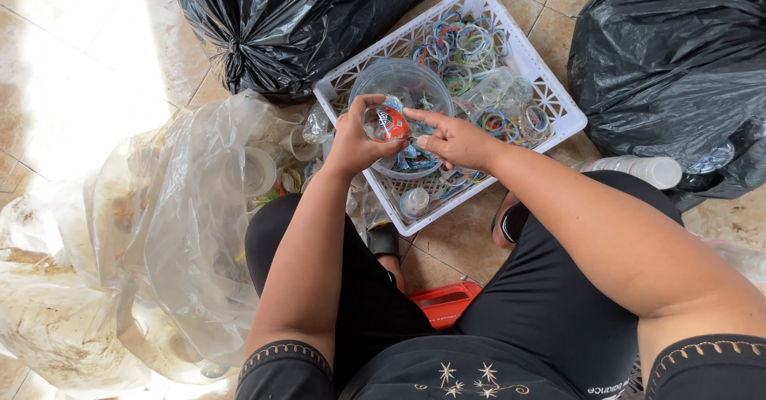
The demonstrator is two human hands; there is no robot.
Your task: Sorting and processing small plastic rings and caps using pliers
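My left hand (351,140) grips a small clear plastic cup with a red label (384,122) above a white lattice basket (558,100). My right hand (453,138) is beside it, forefinger stretched toward the cup's label, holding nothing that I can see. Under both hands a clear round plastic tub (403,81) sits in the basket with coloured scraps inside. Several coloured plastic rings (463,49) fill the far part of the basket.
Two black rubbish bags stand at the back (287,25) and at the right (678,57). A large clear plastic bag (159,232) with cups lies at my left. A stack of white cups (638,168) lies by my right knee, a red stool (448,300) beneath me.
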